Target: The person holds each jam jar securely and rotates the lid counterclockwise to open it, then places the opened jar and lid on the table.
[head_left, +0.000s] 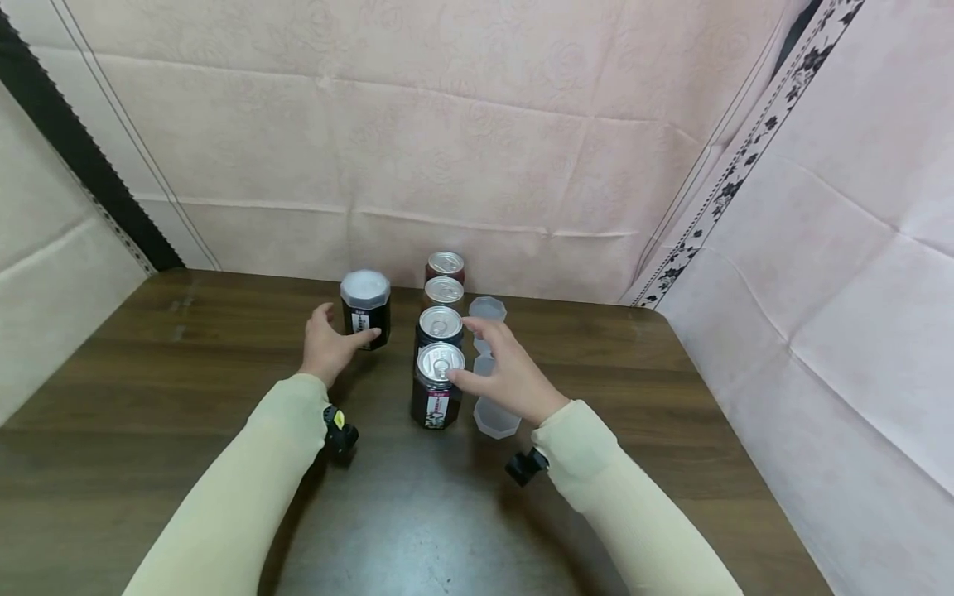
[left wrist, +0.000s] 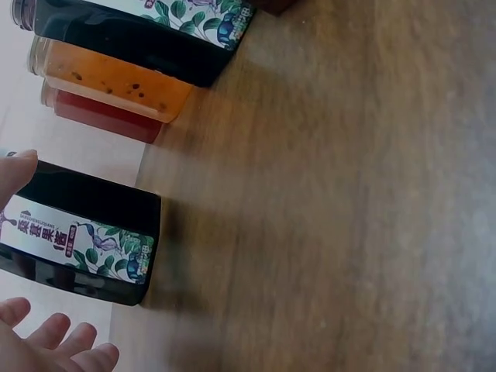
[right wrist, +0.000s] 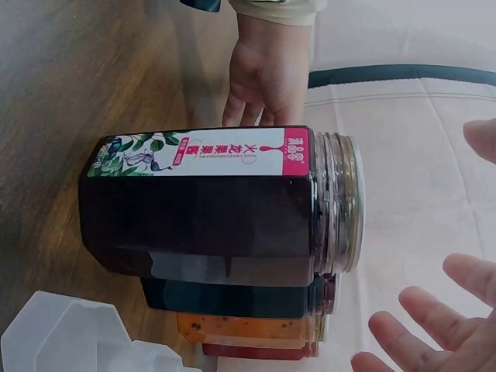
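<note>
My left hand [head_left: 326, 348] is beside a dark eight-sided jar [head_left: 378, 321] with a frosted cap. In the left wrist view, the thumb [left wrist: 15, 172] overlaps its upper end while the loose fingers [left wrist: 58, 341] are apart from it. To the right, a column of jars with silver ring-pull tops runs away from me. My right hand [head_left: 514, 372] is spread at the front jar [right wrist: 201, 209], dark with a white and pink label. Its fingers [right wrist: 411, 318] stand off the jar's top. Behind come another dark jar [head_left: 440, 324], an orange jar [left wrist: 116, 81] and a red jar [left wrist: 108, 116].
Several frosted plastic caps [head_left: 498, 418] lie in a row to the right of the jar column, under my right hand. The wooden table [head_left: 224, 397] ends at a pale cloth backdrop [head_left: 477, 157] behind the jars. More cloth hangs at both sides.
</note>
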Tool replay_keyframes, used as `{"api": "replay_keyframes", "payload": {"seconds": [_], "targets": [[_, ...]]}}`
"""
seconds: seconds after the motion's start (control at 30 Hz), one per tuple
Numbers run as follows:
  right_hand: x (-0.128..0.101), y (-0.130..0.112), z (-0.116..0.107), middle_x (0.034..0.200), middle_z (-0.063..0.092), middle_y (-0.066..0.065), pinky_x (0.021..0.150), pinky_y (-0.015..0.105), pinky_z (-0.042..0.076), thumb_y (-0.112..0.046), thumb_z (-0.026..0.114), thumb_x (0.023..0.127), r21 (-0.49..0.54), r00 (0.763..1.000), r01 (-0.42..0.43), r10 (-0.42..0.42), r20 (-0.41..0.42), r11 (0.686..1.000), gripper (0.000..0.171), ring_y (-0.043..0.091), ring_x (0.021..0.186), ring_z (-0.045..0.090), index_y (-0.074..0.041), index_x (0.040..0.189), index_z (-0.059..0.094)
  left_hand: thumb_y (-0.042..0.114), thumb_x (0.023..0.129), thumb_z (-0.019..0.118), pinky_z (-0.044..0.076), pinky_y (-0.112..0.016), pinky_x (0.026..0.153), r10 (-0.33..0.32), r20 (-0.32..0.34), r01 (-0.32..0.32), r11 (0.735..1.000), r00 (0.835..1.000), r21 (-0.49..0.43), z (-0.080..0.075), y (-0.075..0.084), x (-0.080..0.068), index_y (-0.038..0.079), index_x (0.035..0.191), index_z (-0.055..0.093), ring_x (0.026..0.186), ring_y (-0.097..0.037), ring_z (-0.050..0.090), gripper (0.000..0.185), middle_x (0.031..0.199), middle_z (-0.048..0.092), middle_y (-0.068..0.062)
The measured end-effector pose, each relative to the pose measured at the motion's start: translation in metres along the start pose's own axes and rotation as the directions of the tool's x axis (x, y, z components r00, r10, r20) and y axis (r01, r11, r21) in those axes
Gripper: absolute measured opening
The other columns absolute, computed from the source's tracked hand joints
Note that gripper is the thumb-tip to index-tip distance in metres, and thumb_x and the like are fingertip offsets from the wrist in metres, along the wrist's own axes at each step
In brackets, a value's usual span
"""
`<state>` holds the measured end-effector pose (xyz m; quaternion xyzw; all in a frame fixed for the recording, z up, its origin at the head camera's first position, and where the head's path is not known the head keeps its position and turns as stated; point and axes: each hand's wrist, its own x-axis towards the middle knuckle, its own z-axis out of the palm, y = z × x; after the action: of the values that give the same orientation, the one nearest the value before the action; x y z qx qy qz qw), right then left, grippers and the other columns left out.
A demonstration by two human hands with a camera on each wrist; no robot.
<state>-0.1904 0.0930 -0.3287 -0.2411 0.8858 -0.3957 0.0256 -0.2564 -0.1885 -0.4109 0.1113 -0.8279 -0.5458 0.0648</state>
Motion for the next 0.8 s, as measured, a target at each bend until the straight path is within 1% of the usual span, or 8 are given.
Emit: {"api": "replay_keyframes", "payload": {"seconds": [0.2, 0.3, 0.43, 0.53, 0.67, 0.8], "targets": [[0.004, -0.001, 0.001, 0.145, 0.039, 0.007, 0.106, 0.049, 0.039, -0.034, 0.072, 0.085, -0.007, 1.000, -0.012, 0.012, -0.004, 1.000, 0.075, 0.025, 0.130, 0.041, -0.013, 0.148, 0.036, 0.031, 0.082, 0.076, 0.028, -0.054, 0.112, -0.003, 0.014, 0.003, 1.000, 1.000, 0.010, 0.005, 0.002, 0.005, 0.004, 0.153, 0.013, 0.140, -0.038, 0.025, 0.098, 0.153, 0.022, -0.023], [0.007, -0.002, 0.002, 0.145, 0.040, 0.007, 0.106, 0.048, 0.039, -0.034, 0.072, 0.085, -0.019, 1.000, 0.011, -0.012, -0.013, 1.000, 0.075, 0.025, 0.129, 0.042, -0.012, 0.147, 0.037, 0.031, 0.081, 0.076, 0.028, -0.054, 0.111, 0.002, 0.017, -0.002, 1.000, 1.000, 0.006, 0.008, 0.001, 0.008, 0.004, 0.152, 0.015, 0.139, -0.038, 0.026, 0.098, 0.152, 0.023, -0.023], [0.011, -0.003, 0.005, 0.145, 0.040, 0.008, 0.106, 0.046, 0.038, -0.033, 0.071, 0.086, -0.007, 0.999, 0.046, -0.046, -0.010, 0.999, 0.073, 0.025, 0.129, 0.042, -0.010, 0.147, 0.037, 0.030, 0.080, 0.077, 0.030, -0.054, 0.110, 0.013, 0.013, -0.013, 1.000, 1.000, -0.008, 0.011, 0.000, 0.012, 0.003, 0.152, 0.017, 0.137, -0.038, 0.027, 0.097, 0.150, 0.025, -0.023], [0.014, -0.005, 0.006, 0.146, 0.039, 0.010, 0.107, 0.044, 0.038, -0.031, 0.071, 0.086, 0.017, 0.999, 0.045, -0.045, 0.003, 0.999, 0.073, 0.027, 0.131, 0.041, -0.010, 0.147, 0.036, 0.029, 0.080, 0.077, 0.030, -0.054, 0.110, 0.019, 0.010, -0.018, 1.000, 1.000, -0.016, 0.013, 0.001, 0.013, 0.002, 0.151, 0.018, 0.136, -0.038, 0.028, 0.096, 0.148, 0.027, -0.024], [0.018, -0.006, 0.009, 0.147, 0.038, 0.009, 0.109, 0.043, 0.036, -0.031, 0.071, 0.086, 0.007, 0.999, 0.036, -0.036, 0.015, 0.999, 0.073, 0.024, 0.133, 0.038, -0.011, 0.147, 0.036, 0.027, 0.079, 0.078, 0.030, -0.054, 0.110, 0.025, 0.014, -0.025, 0.999, 1.000, -0.026, 0.013, 0.002, 0.014, 0.000, 0.150, 0.018, 0.136, -0.039, 0.029, 0.097, 0.147, 0.028, -0.026], [0.023, -0.008, 0.012, 0.148, 0.037, 0.006, 0.109, 0.043, 0.036, -0.033, 0.070, 0.086, -0.025, 0.999, 0.039, -0.038, 0.026, 0.999, 0.073, 0.021, 0.134, 0.037, -0.012, 0.147, 0.036, 0.027, 0.080, 0.078, 0.030, -0.054, 0.110, 0.015, 0.016, -0.014, 0.999, 1.000, -0.029, 0.013, 0.003, 0.016, 0.001, 0.151, 0.016, 0.137, -0.039, 0.029, 0.098, 0.149, 0.027, -0.025]]}}
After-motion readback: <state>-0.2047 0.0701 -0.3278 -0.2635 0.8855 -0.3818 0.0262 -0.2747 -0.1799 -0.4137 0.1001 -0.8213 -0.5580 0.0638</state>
